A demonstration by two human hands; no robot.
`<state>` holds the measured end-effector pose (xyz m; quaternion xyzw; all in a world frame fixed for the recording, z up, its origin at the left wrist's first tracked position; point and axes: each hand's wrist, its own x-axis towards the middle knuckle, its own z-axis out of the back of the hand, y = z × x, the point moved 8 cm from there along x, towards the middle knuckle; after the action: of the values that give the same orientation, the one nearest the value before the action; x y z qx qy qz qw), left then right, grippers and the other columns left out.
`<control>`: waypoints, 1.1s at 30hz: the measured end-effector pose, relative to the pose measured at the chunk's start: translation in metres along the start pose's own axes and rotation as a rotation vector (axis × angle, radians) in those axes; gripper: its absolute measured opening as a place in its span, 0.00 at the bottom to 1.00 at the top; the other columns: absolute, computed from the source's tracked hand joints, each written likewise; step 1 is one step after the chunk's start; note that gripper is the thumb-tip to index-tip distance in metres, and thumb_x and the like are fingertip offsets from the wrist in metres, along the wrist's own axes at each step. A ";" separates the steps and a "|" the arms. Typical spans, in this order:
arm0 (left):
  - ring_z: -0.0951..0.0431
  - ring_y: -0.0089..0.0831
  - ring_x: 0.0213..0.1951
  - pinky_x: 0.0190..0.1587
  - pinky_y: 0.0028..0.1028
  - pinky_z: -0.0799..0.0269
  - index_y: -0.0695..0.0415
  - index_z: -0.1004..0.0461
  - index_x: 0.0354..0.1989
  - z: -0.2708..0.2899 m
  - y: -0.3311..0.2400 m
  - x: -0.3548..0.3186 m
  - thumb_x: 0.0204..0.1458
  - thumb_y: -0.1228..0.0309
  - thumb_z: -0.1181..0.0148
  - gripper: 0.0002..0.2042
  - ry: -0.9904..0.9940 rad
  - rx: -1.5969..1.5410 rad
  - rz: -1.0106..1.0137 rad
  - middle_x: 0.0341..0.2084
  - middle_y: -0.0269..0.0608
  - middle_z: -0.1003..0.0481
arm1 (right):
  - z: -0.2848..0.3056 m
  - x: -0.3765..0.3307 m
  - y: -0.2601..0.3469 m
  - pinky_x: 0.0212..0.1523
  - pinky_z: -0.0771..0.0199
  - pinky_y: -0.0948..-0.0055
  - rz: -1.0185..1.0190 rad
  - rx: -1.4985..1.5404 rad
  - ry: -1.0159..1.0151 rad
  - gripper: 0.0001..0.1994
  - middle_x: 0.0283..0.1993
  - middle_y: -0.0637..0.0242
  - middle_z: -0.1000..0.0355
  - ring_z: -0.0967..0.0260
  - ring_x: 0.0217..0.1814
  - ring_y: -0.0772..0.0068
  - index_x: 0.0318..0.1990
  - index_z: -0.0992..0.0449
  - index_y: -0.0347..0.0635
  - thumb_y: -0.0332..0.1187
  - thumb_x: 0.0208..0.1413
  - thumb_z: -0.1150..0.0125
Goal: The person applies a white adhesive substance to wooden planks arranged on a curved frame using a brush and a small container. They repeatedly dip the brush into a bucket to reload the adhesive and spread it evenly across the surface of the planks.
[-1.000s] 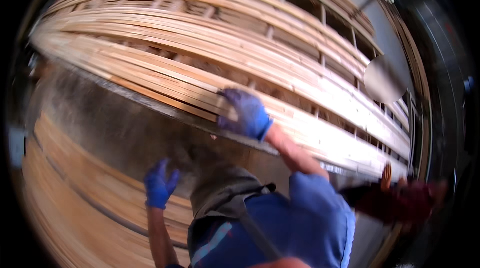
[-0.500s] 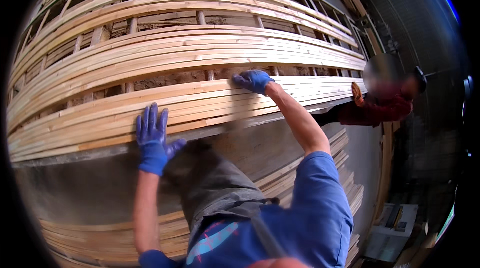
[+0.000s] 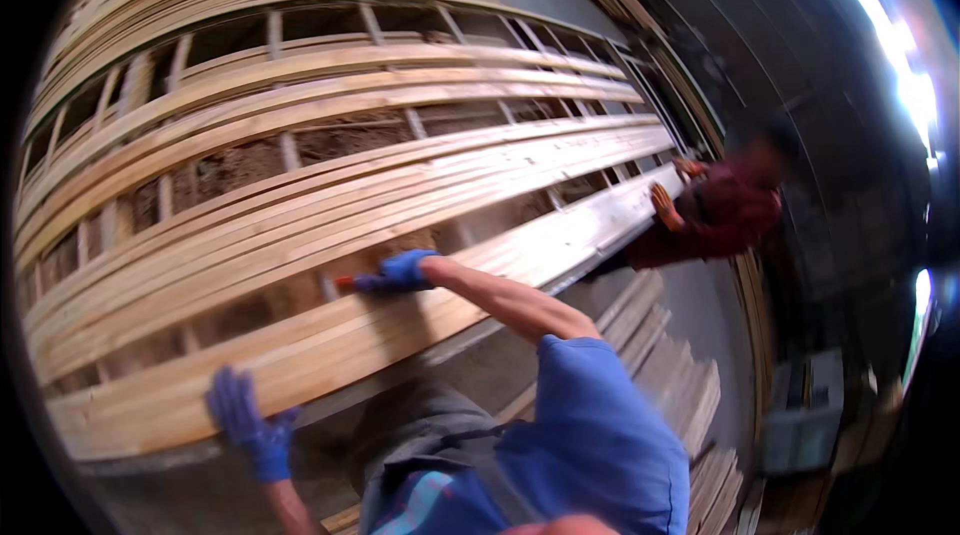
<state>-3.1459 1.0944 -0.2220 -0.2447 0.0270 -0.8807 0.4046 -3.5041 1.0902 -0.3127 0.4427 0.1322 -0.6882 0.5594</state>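
A long pale wooden plank (image 3: 420,320) lies across the front of a stack of similar boards. My right hand (image 3: 398,272), in a blue glove, rests on its top face with the fingers curled around a small red-tipped pencil (image 3: 344,282). My left hand (image 3: 245,422), also blue-gloved, has its fingers spread and touches the plank's near edge further left. At the plank's far right end a person in a dark red top (image 3: 725,215) has orange-gloved hands (image 3: 663,207) on the board.
Behind the plank rise layered rows of boards on spacer sticks (image 3: 300,135). More stacked lumber (image 3: 680,405) lies low on the right. A dark corrugated wall (image 3: 800,65) and a grey box (image 3: 800,415) stand at the right.
The view has swung. My right hand moved left along the plank toward its middle and my left hand dropped lower to the plank's near edge. The other person stays at the far end.
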 end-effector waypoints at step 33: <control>0.20 0.45 0.41 0.44 0.37 0.23 0.54 0.22 0.47 0.290 0.654 -0.223 0.50 0.60 0.34 0.17 -0.039 -0.396 0.618 0.41 0.46 0.21 | -0.004 0.205 0.922 0.65 0.40 0.55 1.021 -0.046 -0.645 0.44 0.63 0.42 0.38 0.40 0.65 0.43 0.66 0.43 0.32 0.51 0.48 0.32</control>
<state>-2.4339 0.8611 -0.2194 -0.3152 0.2618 -0.6899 0.5968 -2.6813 0.6466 -0.1811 0.2071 -0.2584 -0.4290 0.8404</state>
